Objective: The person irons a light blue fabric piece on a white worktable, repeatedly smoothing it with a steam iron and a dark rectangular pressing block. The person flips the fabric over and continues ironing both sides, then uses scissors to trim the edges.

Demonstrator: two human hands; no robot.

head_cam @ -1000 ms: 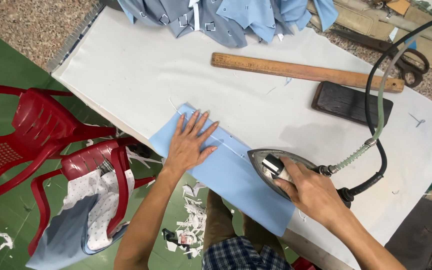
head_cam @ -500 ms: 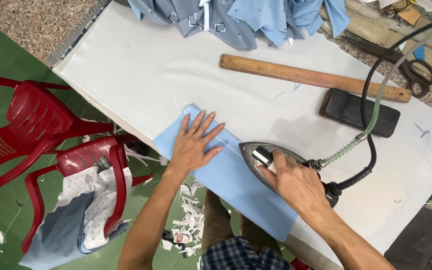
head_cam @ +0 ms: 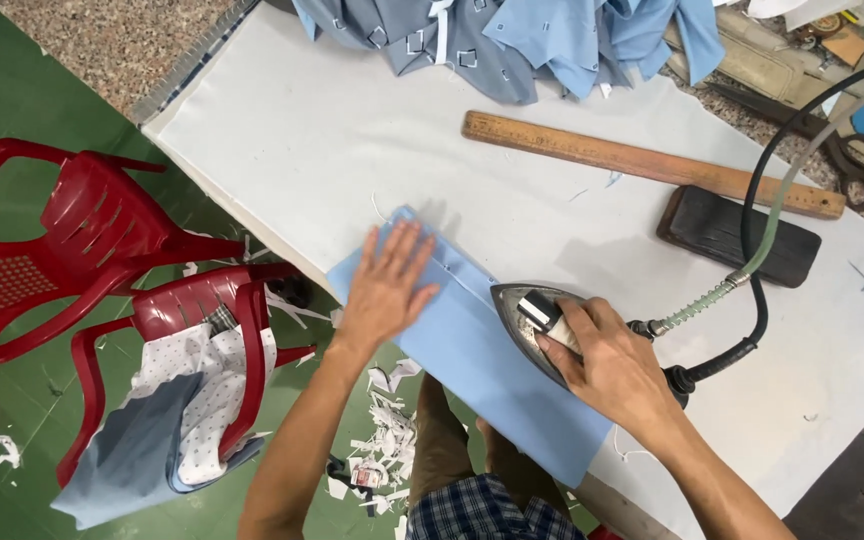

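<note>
A strip of light blue cloth (head_cam: 472, 350) lies at the near edge of the white padded worktop (head_cam: 292, 130), its near end hanging a little over that edge. The left hand (head_cam: 389, 285) lies flat and released on the far end of the cloth, fingers together, pressing it down. The right hand (head_cam: 607, 365) is clenched around the handle of a steam iron (head_cam: 524, 318), which sits on the cloth just beside the left hand, its pointed nose toward that hand. A black cord and a pale green hose (head_cam: 762, 235) rise from the back of the iron and curve away over the worktop.

Beyond the iron lies a dark wooden block (head_cam: 737, 238), and just past the block a long wooden ruler (head_cam: 652, 165). Near the ruler's far end lie dark scissors (head_cam: 852, 155), off the white padding. A heap of grey and blue patterned fabric (head_cam: 512, 40) sits at the far edge of the worktop. On the cloth's left side, off the worktop, stand two red plastic chairs (head_cam: 82, 240), the nearer one draped with dotted and blue fabric (head_cam: 187, 400). White paper scraps (head_cam: 387, 430) litter the green floor below the cloth.
</note>
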